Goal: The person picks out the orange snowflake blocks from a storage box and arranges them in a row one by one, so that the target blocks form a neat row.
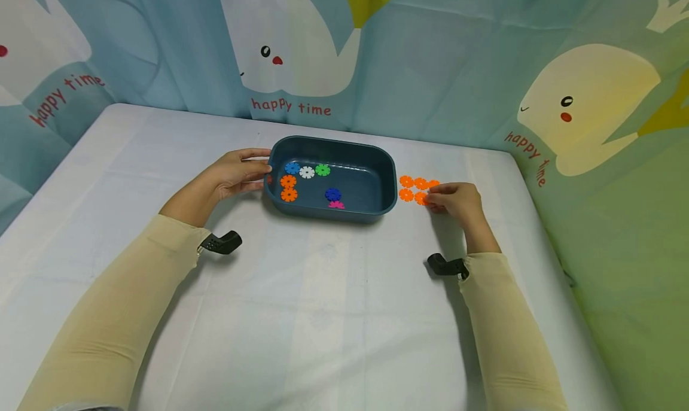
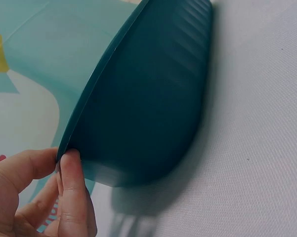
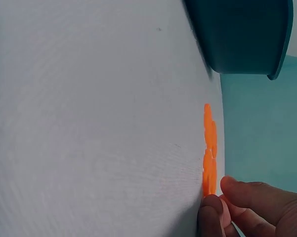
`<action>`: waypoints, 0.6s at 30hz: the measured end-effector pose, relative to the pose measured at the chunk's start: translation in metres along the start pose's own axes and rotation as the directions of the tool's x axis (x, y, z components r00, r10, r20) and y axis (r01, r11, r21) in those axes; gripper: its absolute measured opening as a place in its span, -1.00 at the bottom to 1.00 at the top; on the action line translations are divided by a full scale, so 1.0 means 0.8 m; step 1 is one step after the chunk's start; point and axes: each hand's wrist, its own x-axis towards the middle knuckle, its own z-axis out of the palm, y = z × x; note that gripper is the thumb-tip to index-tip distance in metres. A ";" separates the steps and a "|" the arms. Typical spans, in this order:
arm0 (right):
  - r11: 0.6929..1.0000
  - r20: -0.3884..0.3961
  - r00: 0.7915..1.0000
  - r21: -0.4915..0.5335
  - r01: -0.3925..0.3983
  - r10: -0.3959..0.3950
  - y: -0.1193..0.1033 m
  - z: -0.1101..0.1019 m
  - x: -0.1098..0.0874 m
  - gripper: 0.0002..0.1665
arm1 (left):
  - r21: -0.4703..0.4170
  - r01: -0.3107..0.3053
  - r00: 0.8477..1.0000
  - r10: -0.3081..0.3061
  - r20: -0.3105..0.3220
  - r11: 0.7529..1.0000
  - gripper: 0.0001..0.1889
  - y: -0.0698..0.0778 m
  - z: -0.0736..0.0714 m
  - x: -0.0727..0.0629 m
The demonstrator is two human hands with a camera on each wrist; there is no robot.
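My left hand (image 1: pixel 240 170) grips the left end of a dark blue-green plastic bin (image 1: pixel 384 183); in the left wrist view its thumb and fingers pinch the bin's rim (image 2: pixel 96 74). Inside lie notched building discs: two orange discs (image 1: pixel 289 194), a light blue one (image 1: pixel 292 168), a white one (image 1: pixel 307 172), a green one (image 1: pixel 323 170), a dark blue one (image 1: pixel 333 194) and a pink one (image 1: pixel 336 204). To the bin's right, several orange discs (image 1: pixel 406 194) lie flat in two rows. My right hand (image 1: pixel 457 201) pinches at an orange disc (image 1: pixel 421 198) at their right end, its fingertips partly covering it.
A white cloth covers the table (image 1: pixel 323 315). Behind it hangs a light blue curtain (image 1: pixel 430 70) with printed whales, continuing along the right side. Black wrist mounts (image 1: pixel 222 242) stick out from both sleeves (image 1: pixel 124 303).
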 end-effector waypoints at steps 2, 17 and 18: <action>1.000 -0.005 1.000 -0.019 -0.001 0.001 -0.001 -0.002 0.000 -0.56 | 0.002 -0.001 1.000 0.001 0.002 1.000 -0.40 0.000 0.000 0.000; 0.981 0.034 0.991 0.150 0.120 -0.126 -0.070 0.007 -0.017 -0.53 | 0.002 -0.007 1.000 0.007 0.006 1.000 -0.41 0.001 0.001 -0.001; 0.977 0.042 0.989 0.163 0.134 -0.142 -0.077 0.008 -0.020 -0.53 | -0.001 -0.007 1.000 0.007 0.005 1.000 -0.41 0.001 0.001 -0.001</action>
